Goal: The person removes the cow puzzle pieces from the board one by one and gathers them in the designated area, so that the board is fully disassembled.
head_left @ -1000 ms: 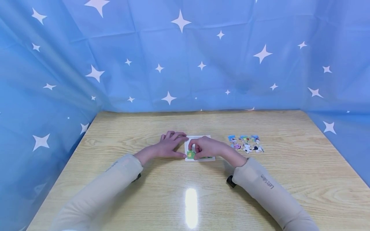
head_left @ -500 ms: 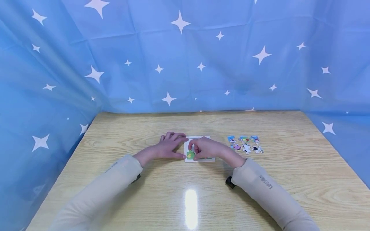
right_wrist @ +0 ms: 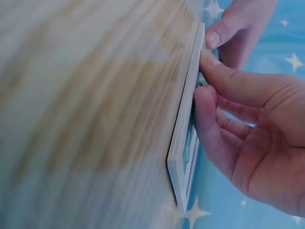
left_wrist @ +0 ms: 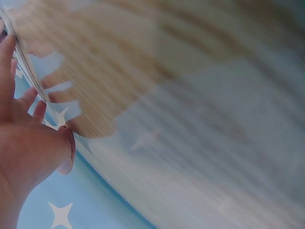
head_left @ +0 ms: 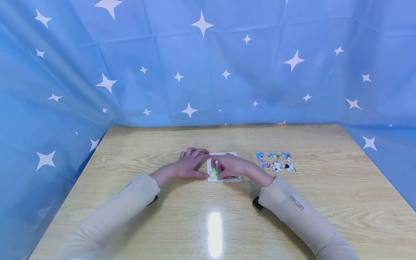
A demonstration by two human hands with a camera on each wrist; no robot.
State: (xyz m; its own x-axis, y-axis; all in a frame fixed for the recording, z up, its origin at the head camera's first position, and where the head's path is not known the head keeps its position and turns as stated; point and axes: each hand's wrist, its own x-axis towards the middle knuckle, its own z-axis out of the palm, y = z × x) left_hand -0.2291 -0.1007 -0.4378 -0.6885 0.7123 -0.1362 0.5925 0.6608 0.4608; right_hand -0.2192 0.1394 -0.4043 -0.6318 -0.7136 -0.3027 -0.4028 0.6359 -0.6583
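Note:
A white-framed jigsaw tray [head_left: 238, 179] lies flat on the table, with green pieces along its near row. My left hand [head_left: 191, 166] touches the tray's left edge, thumb near the front corner and forefinger near the back one, fingers spread. My right hand [head_left: 231, 165] bends over the tray and pinches a green puzzle piece [head_left: 215, 173] at the front left, between thumb and forefinger. Its palm hides much of the tray. In the right wrist view, the right thumb and fingertips sit close over the tray's surface, with the left thumb beyond.
Several loose puzzle pieces [head_left: 277, 166] with animal pictures lie in two rows to the right of the tray. The wooden table [head_left: 182, 220] meets a blue star-patterned curtain [head_left: 247, 79] at the back and sides.
The green piece at the front left looks paler and slightly shifted under my right fingers. My right forefinger has straightened a little; the left hand stays in place.

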